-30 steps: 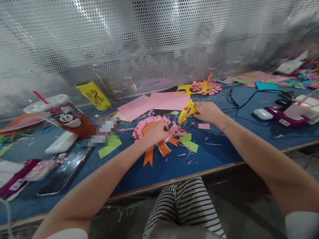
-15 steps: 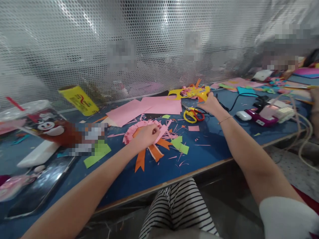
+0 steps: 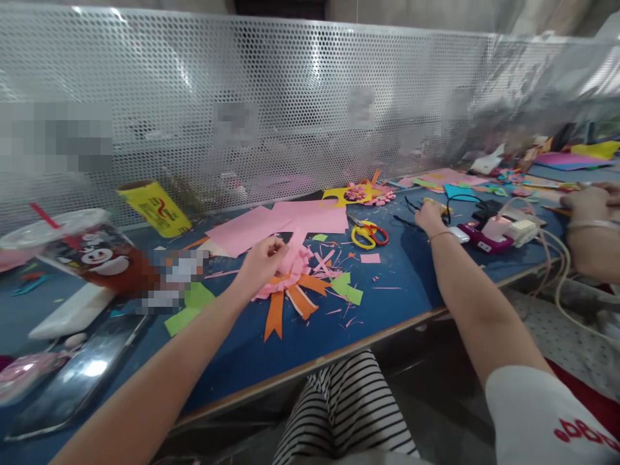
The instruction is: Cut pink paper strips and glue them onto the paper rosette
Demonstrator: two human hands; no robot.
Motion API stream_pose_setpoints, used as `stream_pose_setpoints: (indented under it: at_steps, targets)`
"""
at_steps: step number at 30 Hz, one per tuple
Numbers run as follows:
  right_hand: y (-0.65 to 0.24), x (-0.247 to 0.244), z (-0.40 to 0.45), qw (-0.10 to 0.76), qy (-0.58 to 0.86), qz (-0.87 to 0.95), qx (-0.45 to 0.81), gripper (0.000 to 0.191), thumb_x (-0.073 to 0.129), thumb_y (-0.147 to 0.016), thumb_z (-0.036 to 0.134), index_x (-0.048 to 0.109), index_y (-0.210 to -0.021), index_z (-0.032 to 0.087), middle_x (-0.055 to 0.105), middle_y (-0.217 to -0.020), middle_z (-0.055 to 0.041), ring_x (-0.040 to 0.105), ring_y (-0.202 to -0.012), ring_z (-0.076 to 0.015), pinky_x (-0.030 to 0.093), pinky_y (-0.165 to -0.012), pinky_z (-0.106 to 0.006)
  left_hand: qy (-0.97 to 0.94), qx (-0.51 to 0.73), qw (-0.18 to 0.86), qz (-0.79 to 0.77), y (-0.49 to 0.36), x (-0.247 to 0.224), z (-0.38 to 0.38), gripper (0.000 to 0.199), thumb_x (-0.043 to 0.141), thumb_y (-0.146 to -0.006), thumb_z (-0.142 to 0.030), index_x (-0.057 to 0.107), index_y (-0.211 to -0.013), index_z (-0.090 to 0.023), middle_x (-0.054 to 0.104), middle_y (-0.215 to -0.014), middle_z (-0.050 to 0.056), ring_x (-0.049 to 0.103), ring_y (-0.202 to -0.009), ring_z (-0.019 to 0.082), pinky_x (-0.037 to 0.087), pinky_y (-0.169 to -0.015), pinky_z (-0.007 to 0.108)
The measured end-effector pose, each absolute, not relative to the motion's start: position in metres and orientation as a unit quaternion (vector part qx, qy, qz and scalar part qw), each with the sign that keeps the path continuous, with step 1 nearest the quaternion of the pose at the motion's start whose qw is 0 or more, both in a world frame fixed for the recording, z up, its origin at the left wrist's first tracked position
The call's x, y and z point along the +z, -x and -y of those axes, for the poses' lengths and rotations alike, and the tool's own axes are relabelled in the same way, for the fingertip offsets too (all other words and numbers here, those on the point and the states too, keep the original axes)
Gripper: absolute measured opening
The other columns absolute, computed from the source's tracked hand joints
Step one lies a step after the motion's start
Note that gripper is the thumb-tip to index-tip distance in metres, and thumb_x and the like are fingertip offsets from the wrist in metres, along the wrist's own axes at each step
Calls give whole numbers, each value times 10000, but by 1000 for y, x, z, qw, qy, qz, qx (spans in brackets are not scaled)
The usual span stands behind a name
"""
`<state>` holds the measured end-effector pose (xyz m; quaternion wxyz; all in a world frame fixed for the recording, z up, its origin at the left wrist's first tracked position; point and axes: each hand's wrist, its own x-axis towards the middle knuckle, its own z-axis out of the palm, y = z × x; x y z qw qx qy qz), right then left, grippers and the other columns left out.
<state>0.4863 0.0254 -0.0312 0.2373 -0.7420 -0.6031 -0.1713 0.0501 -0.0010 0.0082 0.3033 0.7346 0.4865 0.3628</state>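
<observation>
My left hand is closed, thumb and fingertips pinching a strip of pink paper. It is above a pink paper rosette with orange ribbon tails, partly hidden by the hand. Farther right, my right hand is wrapped round a yellow glue gun, low at the table beside a black cord; most of the gun is hidden behind the fingers. Between the hands lie scissors with yellow and red handles, pink paper scraps and a green paper piece.
Pink sheets and a second rosette lie by the perforated metal screen. A drink cup, a phone and a yellow packet are left. Rightward are a purple power strip and another person's hand.
My right hand has moved right with the glue gun, away from the second rosette to the cords. My left hand has shifted slightly left, and the pink strip now stands more upright.
</observation>
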Motion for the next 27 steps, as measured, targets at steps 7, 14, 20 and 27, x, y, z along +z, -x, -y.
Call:
stream_pose_setpoints:
  at_steps: [7,14,20,27]
  targets:
    - [-314,-13,-20,374,561,737,46,193,484,-798,306,582,-824,142,618,-858,-80,557,-807,-167,427,-764,-296,-616,473,449,-441,-34,-1,11,273,607,-691,-405,484,-706,-163,441,-670,-36,480,-614,92,551,-607,308]
    - [-178,-7,-8,489,440,650,379,339,619,-679,409,515,-900,174,565,-877,-23,535,-749,-121,467,-636,-255,-578,528,467,-411,-32,-3,18,98,521,-776,-232,460,-748,-160,439,-770,-19,480,-693,83,569,-636,299]
    - [-157,-8,-3,546,350,580,493,303,687,-607,405,512,-700,176,496,-663,50,479,-615,-80,469,-626,-242,-594,518,470,-397,-28,-10,12,106,491,-819,-261,453,-793,-166,482,-774,-5,544,-721,103,565,-657,317]
    - [-157,-18,-2,578,352,510,531,325,751,-533,393,556,-678,176,520,-611,53,493,-552,-79,459,-591,-246,-695,470,292,-459,-21,-16,0,128,530,-775,-287,464,-768,-177,578,-776,23,582,-791,154,499,-741,328]
